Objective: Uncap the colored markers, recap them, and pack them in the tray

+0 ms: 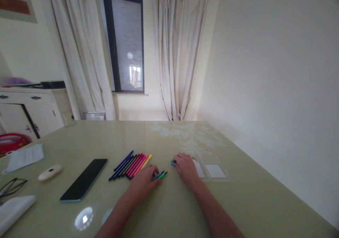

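Note:
My left hand (144, 182) is closed around green felt-tip pens (162, 175), whose dark tips point right. At least two of them show; the rest of their length is hidden by my fingers. Just beyond that hand, a row of coloured felt-tip pens (131, 165) lies side by side, running from dark blue through red and pink to yellow. My right hand (185, 166) is closed, with small blue and green pieces (173, 162), which look like pen caps, at its fingertips. Close by on its right lies a clear plastic case (221, 172) with white labels, partly covered by the hand.
A black phone (84, 179) lies left of the pens. Farther left are a white oval object (49, 173), a face mask (25, 156), glasses (13, 186) and a white box-like object (16, 209). A wall (286, 100) borders the glossy table (254, 195) on the right.

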Available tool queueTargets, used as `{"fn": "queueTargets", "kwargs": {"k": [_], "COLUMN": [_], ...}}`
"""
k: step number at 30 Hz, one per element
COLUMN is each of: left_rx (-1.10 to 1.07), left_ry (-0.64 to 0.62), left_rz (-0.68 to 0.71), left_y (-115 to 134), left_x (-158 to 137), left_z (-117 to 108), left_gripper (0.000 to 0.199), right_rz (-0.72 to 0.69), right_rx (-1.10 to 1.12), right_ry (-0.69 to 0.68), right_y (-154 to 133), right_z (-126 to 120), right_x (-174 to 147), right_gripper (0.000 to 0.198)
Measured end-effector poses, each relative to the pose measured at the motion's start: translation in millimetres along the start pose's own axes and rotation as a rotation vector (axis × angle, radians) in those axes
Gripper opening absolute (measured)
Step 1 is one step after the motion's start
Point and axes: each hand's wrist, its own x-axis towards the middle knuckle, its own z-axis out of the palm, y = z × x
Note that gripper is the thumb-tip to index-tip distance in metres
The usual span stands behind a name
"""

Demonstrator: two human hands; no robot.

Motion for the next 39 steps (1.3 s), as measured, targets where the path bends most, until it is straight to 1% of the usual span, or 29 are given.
{"fn": "queueTargets", "kwargs": {"k": [2,5,7,9,11,14,17,19,21,23,25,27,32,36,39], "left_rx": [-0.028,-0.069,-0.032,0.077,0.204,0.294,0.291,0.279,0.252,0.207,0.157,0.118,0.109,0.039,0.006], "left_ry": [-0.011,0.007,0.086,0.204,0.267,0.235,0.205,0.213,0.233,0.245,0.233,0.207,0.144,0.1,0.076], "left_rz": [0.026,0.038,-0.012,-0.09,-0.136,-0.149,-0.127,-0.072,-0.003,0.047,0.06,0.056,0.071,0.039,0.021], "left_y": [1,-4,-13,-25,-36,-44,-40,-34,-27,-19,-12,-6,6,15,10], "left_x": [0,3,8,12,14,13,11,10,10,11,11,10,8,8,9], "left_z": [2,2,0,-3,-5,-6,-6,-5,-4,-2,2,4,2,-5,-9], "left_gripper": [0.013,0.016,0.018,0.017,0.017,0.012,0.013,0.011,0.011,0.013,0.014,0.014,0.022,0.028,0.031], "right_rz": [-0.002,0.016,0.047,0.08,0.102,0.137,0.174,0.143,0.064,-0.037,-0.125,-0.176,-0.253,-0.258,-0.257], "right_rx": [-0.031,-0.044,-0.055,-0.07,-0.071,-0.012,0.081,0.157,0.25,0.324,0.349,0.343,0.396,0.438,0.456], "right_ry": [-0.007,-0.024,-0.06,-0.09,-0.089,-0.019,0.077,0.115,0.133,0.118,0.068,0.036,0.099,0.15,0.173], "right_y": [-1,1,0,0,0,5,10,10,7,1,-5,-7,-4,-5,1], "right_z": [0,2,4,4,3,-1,-3,-3,0,4,8,10,6,1,-1], "right_x": [-1,0,3,5,6,4,-2,-6,-8,-9,-8,-8,-9,-6,-4], "right_gripper": [0.012,0.012,0.015,0.018,0.02,0.019,0.022,0.024,0.029,0.032,0.026,0.02,0.018,0.018,0.019]}}
